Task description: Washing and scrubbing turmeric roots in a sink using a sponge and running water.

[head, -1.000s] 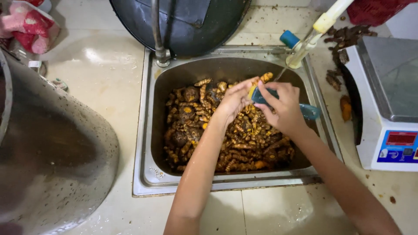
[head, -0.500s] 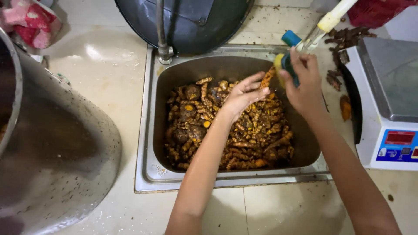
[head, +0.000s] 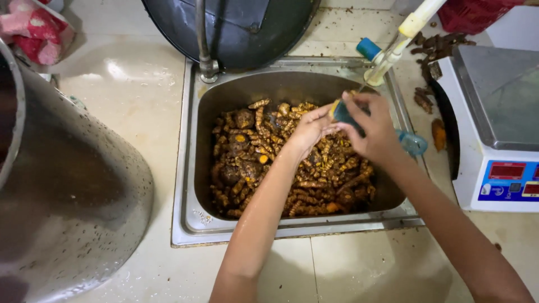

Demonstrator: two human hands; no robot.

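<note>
From the head view, both hands are meeting over the steel sink [head: 188, 168], so scraps are falling back onto the heaped turmeric roots [head: 264, 157]. The left hand [head: 306, 132] is pinching one root piece [head: 336, 106] in its grip, steadying it while the right hand [head: 373, 132] is grasping a blue-handled tool [head: 412, 143] against it, beside a scale [head: 497, 123] on the surface.

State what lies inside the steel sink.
The steel sink holds a heap of muddy orange-brown roots. Both hands work above them, covering some; the sink's bottom is hidden beneath the heap.
</note>
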